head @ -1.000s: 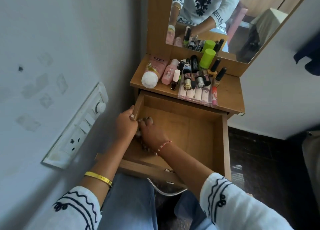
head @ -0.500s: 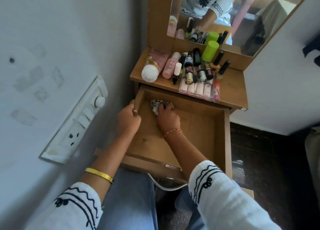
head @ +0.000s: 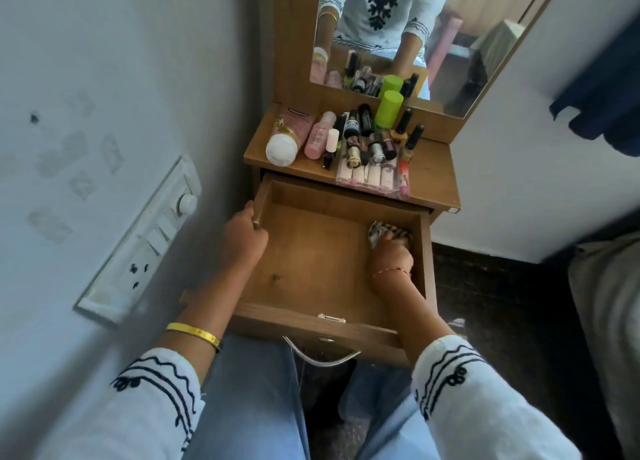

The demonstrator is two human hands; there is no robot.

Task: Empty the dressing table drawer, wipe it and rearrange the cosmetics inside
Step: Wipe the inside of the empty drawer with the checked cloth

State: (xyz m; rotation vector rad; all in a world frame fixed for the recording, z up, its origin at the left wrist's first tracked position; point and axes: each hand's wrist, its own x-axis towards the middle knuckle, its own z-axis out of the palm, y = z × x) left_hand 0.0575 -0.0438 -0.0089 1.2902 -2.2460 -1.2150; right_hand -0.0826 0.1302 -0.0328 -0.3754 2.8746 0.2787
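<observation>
The wooden drawer (head: 311, 262) stands pulled out, with nothing on its floor but a cloth. My left hand (head: 244, 238) grips the drawer's left wall. My right hand (head: 391, 255) presses a striped cloth (head: 377, 233) into the far right corner, fingers curled over it. The cosmetics crowd the dressing table top (head: 433, 179): a white-capped pink tube (head: 285, 137), a pink bottle (head: 317, 136), a green cylinder (head: 389, 109), several dark nail polish bottles (head: 367, 141) and a clear lipstick tray (head: 372, 177).
A mirror (head: 415, 37) rises behind the table top. The wall with a white switchboard (head: 145, 238) is close on the left. A metal drawer handle (head: 320, 354) hangs over my knees. Dark floor lies to the right, with a pale cloth-covered object (head: 609, 321) at the edge.
My right hand has slid the cloth from the near left of the drawer to the far left corner, then across to the far right corner. My left hand stayed on the left wall.
</observation>
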